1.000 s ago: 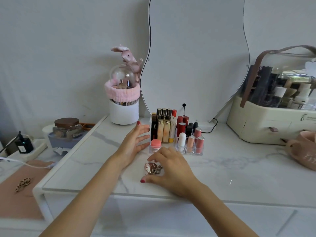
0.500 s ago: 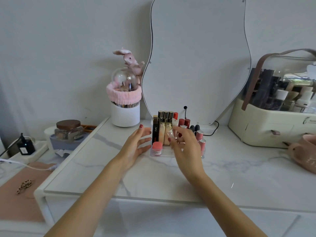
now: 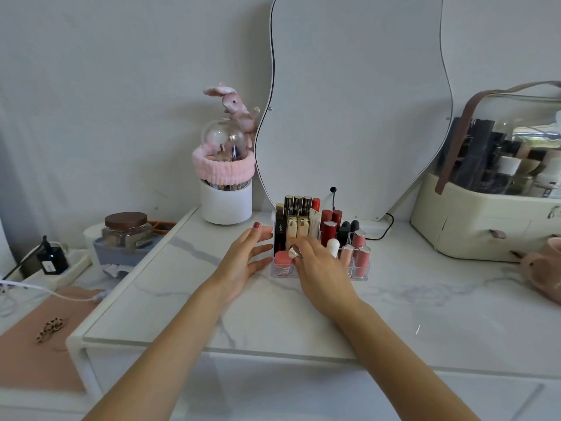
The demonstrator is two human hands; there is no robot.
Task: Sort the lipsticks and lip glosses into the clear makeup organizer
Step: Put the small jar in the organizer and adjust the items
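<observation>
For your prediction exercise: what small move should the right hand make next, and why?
Probably lower the small silvery item into the front compartment beside the pink-lidded pot: the right hand holds it just above the clear makeup organizer.

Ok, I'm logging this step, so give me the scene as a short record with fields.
surface: white marble tabletop
organizer: clear makeup organizer, many tubes upright inside
left hand: left hand open, flat beside the organizer
right hand: right hand holding a small shiny item over the front compartments
behind: mirror
</observation>
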